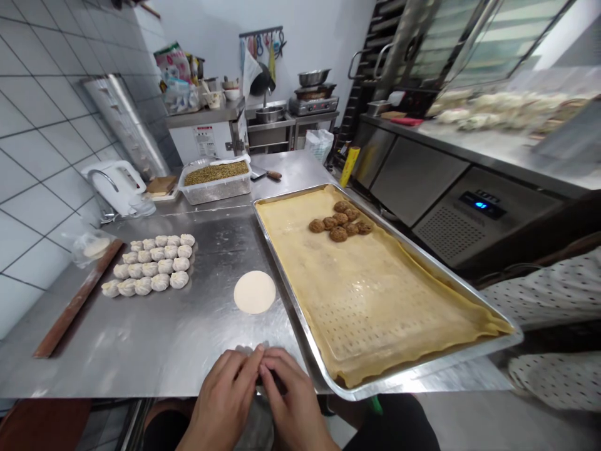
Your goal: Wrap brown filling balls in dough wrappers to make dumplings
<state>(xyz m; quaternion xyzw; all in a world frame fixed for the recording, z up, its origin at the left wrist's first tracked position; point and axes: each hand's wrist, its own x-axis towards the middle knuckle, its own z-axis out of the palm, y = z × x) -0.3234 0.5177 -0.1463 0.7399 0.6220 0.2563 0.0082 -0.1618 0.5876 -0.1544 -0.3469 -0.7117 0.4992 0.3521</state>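
My left hand [224,383] and my right hand [292,389] meet over the table's front edge. Their fingertips are pressed together, and whatever lies between them is hidden. Just beyond the fingers, a thin round dough wrapper [255,292] lies flat on the steel table [206,335]. To the left, rows of pleated filled dumplings [150,269] sit side by side. A large metal tray [422,371] on the right is lined with yellowish cloth [375,288] and bears a cluster of brown filling balls [338,233] towards its far end.
A wooden bar [79,300] lies at the left, near a plastic bag [95,248] with dough. Behind stand a white kettle [115,183], a plastic tub of greenish-brown filling [216,188] and a scraper with a wooden handle [273,175]. Spotted fabric [554,288] is close on the right.
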